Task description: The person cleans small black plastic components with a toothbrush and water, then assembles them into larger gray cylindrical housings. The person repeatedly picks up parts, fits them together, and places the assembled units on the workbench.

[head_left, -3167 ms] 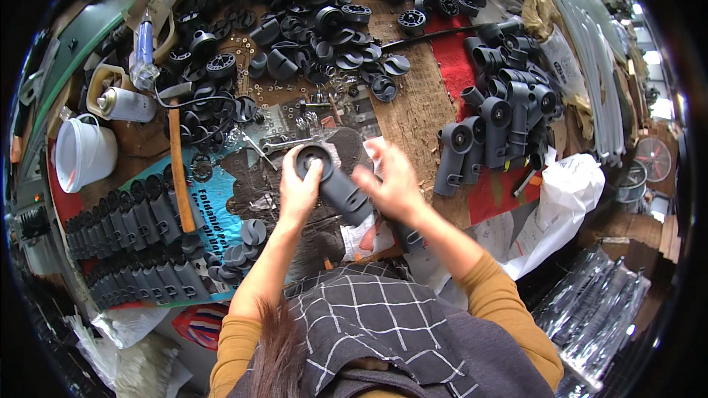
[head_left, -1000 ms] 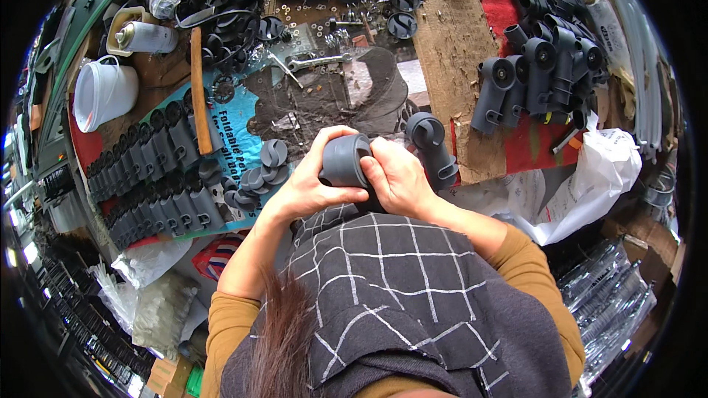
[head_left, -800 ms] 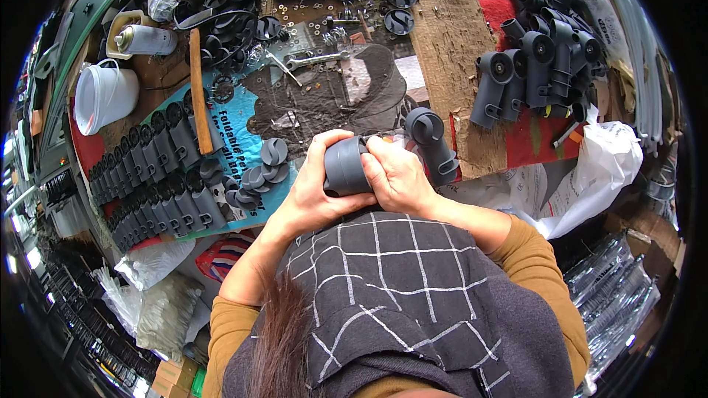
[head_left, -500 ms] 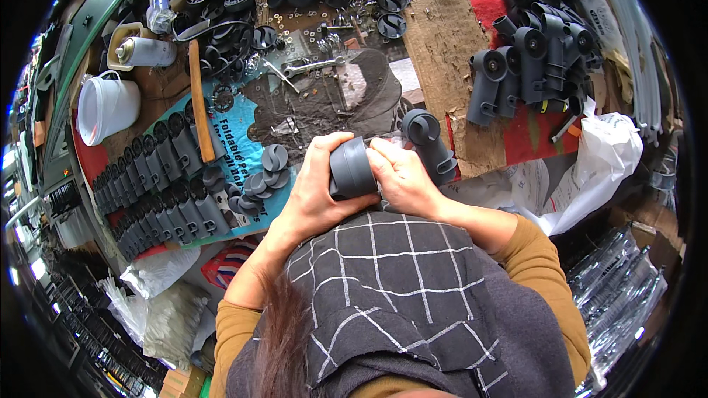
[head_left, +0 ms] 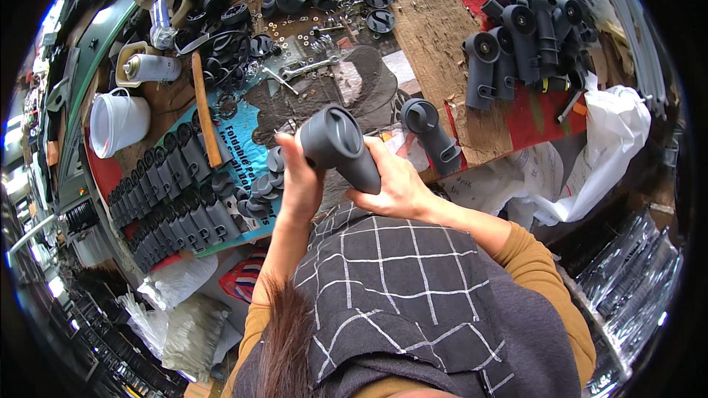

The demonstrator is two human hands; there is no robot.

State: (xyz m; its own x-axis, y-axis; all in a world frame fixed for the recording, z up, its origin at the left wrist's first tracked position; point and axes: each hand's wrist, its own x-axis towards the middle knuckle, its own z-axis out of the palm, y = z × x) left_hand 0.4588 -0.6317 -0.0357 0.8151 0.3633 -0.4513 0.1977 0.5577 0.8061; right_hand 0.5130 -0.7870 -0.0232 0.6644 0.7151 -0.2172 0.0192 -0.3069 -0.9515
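A dark grey plastic tube fitting with a round ribbed cap (head_left: 341,140) is held tilted in front of my body, cap up. My right hand (head_left: 398,184) is closed around its tube end. At the fitting's left side is my left hand (head_left: 299,184), fingers stretched upward and not wrapped round it; whether the palm touches it I cannot tell. A similar capped fitting (head_left: 431,136) lies at the table edge, just right of my right hand. Several loose round caps (head_left: 262,188) lie left of my left hand.
Rows of fittings (head_left: 173,169) line the left side, beside a wooden-handled tool (head_left: 206,110). A white bucket (head_left: 122,121) and a spray can (head_left: 151,68) stand beyond. Wrenches (head_left: 310,66) and washers lie mid-table. Piled fittings (head_left: 523,37) and a white bag (head_left: 616,140) are at right.
The fitting has turned so its ribbed cap faces up. My left hand has loosened from around it, and my right hand has shifted to grip the tube end. The view has moved slightly.
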